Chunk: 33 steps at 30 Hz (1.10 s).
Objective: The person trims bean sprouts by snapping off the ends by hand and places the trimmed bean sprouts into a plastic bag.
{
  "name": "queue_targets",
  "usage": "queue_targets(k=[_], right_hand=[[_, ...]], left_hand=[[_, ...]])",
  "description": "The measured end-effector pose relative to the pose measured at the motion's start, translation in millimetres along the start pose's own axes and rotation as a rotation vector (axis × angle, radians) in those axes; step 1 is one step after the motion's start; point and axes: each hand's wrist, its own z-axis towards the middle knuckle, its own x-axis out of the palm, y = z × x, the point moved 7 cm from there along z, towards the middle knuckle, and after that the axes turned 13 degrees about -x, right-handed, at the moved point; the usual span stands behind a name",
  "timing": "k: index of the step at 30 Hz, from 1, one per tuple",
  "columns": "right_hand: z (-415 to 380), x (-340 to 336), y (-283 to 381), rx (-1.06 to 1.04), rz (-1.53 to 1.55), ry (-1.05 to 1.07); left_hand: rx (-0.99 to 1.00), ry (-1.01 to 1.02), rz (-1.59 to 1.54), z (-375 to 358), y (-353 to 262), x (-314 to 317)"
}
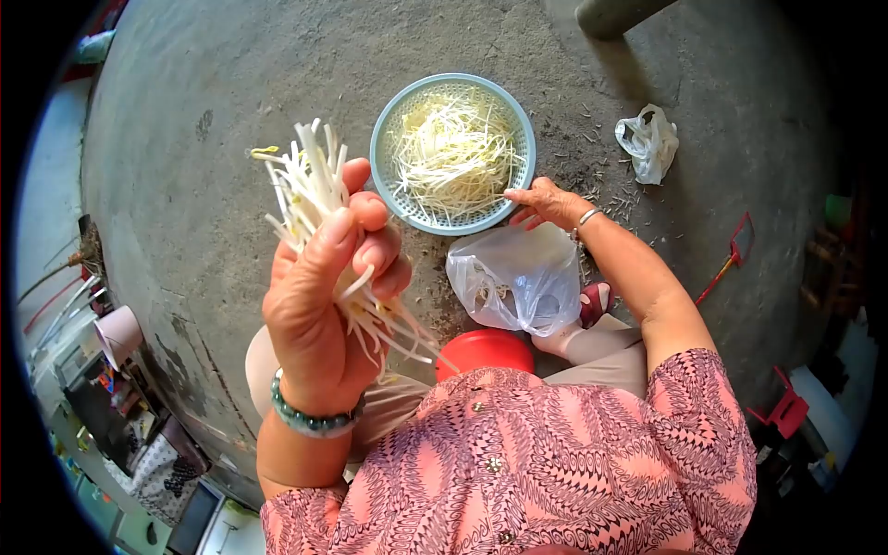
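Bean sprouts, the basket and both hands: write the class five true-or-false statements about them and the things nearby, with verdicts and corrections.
1. The left hand holds a bunch of bean sprouts. True.
2. The basket is empty. False: the basket holds a pile of bean sprouts.
3. The right hand is also raising a bunch. False: the right hand is at the basket's rim.
4. The small white bag lies apart from the basket. True.
5. The container nearest the shirt is blue. False: the container is red.

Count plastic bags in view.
2: a translucent bag on the near side of the plastic colander, and a crumpled white bag on the concrete floor to its right. More may be hidden toward the dark edges.
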Motion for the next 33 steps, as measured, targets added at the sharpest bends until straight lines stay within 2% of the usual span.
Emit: queue_targets(k=[3,4,7,10,12,15,17,19,23,26,30,33], right_hand=[[-14,-7,-5,0.112,-0.471,0.185],[-7,-1,-12,-0.136,-0.649,0.257],[-9,-3,-55,-0.226,-1.169,0.252],[-26,28,-84,-0.217,-1.006,0.256],[-35,33,-65,-0.288,-0.984,0.208],[-44,-28,-58,-0.116,-0.717,-0.115],[-69,-86,-49,-0.169,-0.774,-0.405],[-94,-134,-62,-0.04,-1.319,-0.565],[-141,-123,-96,0.149,-1.559,-0.434],[-127,-93,-104,0.164,-1.659,-0.398],[-101,-90,-130,0.287,-1.508,-0.199],[-118,-117,-125,0.189,-1.42,-0.285]], left_hand=[[0.084,0.002,0.017,-25,3,-10],[0.104,0.001,0.025,-32,5,-10],[0.09,0.036,0.024,-41,18,-15],[0.075,0.073,0.02,-42,25,-22],[0.066,0.086,-0.019,-37,26,-32],[0.042,0.079,-0.037,-33,28,-35],[0.024,0.108,-0.025,-28,32,-29],[0.011,0.146,0.002,-27,34,-24],[-0.017,0.128,0.033,-20,41,-21],[-0.022,0.057,0.021,-12,42,-23],[-0.003,0.033,0.056,-6,42,-20],[-0.006,0.034,0.06,-5,43,-18]])
